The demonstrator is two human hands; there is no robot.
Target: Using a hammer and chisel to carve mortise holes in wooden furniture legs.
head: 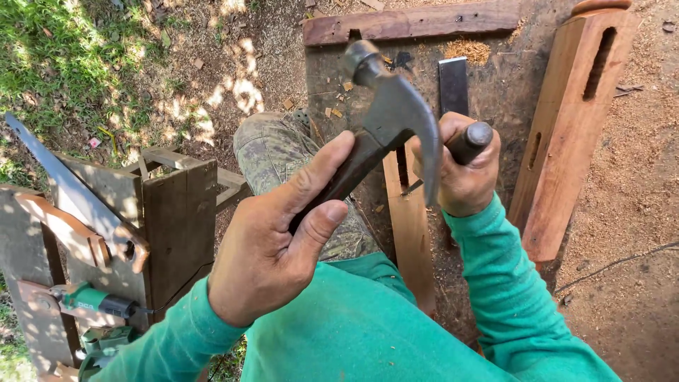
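Left hand [272, 240] grips the claw hammer [385, 120] by its wooden handle, head raised just above the right hand [460, 173], which is closed around a chisel [463, 145] standing over a narrow wooden strip [412, 233].

A dark wooden bench top [332, 78] carries the work, strewn with sawdust [467, 49] and small wood chips. Directly on it lie a narrow pale plank [410, 233], a reddish post with cut slots [573, 127], a dark board across the far edge [414, 22] and a flat metal blade [453, 85]
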